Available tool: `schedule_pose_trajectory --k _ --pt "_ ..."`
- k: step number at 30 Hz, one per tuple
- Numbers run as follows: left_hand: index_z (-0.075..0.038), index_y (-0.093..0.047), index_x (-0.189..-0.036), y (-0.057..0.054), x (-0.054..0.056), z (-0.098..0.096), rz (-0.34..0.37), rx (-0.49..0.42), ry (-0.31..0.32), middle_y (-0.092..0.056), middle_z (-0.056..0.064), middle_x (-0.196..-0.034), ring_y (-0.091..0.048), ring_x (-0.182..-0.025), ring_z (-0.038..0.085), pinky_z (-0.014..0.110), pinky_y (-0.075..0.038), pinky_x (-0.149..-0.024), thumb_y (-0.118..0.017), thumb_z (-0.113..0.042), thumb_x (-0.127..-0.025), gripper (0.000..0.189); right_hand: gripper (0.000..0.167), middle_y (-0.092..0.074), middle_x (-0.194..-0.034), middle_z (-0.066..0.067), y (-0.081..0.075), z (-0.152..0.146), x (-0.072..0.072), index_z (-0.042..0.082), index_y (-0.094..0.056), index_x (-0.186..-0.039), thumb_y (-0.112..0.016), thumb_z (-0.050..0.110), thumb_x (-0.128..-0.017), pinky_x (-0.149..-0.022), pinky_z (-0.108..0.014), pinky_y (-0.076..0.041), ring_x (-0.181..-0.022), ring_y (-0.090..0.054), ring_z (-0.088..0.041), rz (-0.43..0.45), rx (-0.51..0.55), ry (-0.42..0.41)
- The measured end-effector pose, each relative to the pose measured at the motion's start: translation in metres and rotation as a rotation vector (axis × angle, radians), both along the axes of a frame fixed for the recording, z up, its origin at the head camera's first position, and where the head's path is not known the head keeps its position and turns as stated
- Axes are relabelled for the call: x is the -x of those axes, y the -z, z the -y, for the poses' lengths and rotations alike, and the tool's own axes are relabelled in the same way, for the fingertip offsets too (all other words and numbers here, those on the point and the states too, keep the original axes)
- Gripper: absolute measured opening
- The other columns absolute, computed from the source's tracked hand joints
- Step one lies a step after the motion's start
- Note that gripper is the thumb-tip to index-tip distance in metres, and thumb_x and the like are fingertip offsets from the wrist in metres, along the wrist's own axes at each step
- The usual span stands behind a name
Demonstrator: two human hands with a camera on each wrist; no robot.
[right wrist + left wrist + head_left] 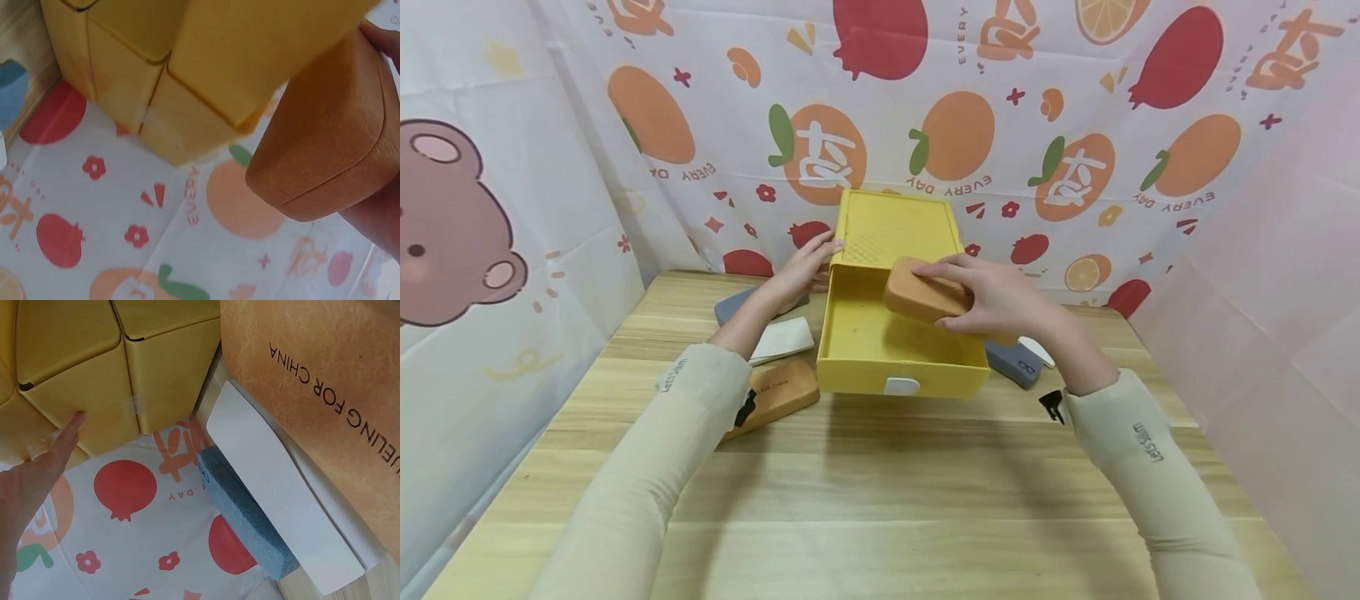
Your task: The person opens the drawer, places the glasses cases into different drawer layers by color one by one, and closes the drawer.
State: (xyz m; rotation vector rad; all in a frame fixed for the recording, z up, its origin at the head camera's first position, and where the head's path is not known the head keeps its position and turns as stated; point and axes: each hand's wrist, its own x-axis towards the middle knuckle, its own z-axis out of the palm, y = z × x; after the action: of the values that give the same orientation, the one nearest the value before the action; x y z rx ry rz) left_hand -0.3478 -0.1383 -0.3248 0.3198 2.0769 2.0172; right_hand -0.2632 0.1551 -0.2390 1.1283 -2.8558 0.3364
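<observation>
My right hand (1000, 292) grips a brown glasses case (917, 296), thumb on the near side and fingers over the top. The case is tilted above the pulled-out drawer (857, 377) of a yellow drawer box (898, 225); the visible part of the drawer's floor is bare. In the right wrist view the case (319, 137) shows its rounded end and seam, beside the yellow box. My left hand (801, 271) rests against the box's left side. Its extended fingers touch the yellow wall in the left wrist view.
Left of the box lie a brown case (788, 390) with printed letters, a white case (784, 340) and a blue-grey case (737, 302). On the right sit a blue-grey case (1017, 364) with a glasses mark and a white item (1037, 351). A fruit-print cloth (880, 142) hangs behind.
</observation>
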Motion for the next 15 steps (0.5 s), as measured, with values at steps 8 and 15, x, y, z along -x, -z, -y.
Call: schedule_pose_trajectory --k 8,15 --pt "-0.018 -0.01 -0.149 0.0 -0.002 -0.002 0.005 -0.006 -0.001 -0.039 0.023 -0.134 -0.048 -0.113 0.035 0.047 -0.038 -0.092 -0.044 -0.041 -0.093 0.069 0.061 -0.049 -0.125 0.005 0.005 0.02 0.004 0.035 -0.048 -0.133 -0.068 0.043 -0.077 -0.074 -0.033 -0.041 -0.097 -0.05 -0.014 -0.052 -0.067 -0.065" --pt "-0.019 -0.009 -0.149 0.0 0.0 0.0 0.009 -0.008 -0.001 -0.039 0.024 -0.135 -0.046 -0.115 0.037 0.048 -0.038 -0.093 -0.044 -0.041 -0.093 0.069 0.061 -0.05 -0.124 0.004 0.006 0.035 0.008 0.034 -0.049 -0.133 -0.07 0.042 -0.077 -0.079 -0.032 -0.041 -0.102 -0.049 -0.013 -0.026 -0.096 -0.17"
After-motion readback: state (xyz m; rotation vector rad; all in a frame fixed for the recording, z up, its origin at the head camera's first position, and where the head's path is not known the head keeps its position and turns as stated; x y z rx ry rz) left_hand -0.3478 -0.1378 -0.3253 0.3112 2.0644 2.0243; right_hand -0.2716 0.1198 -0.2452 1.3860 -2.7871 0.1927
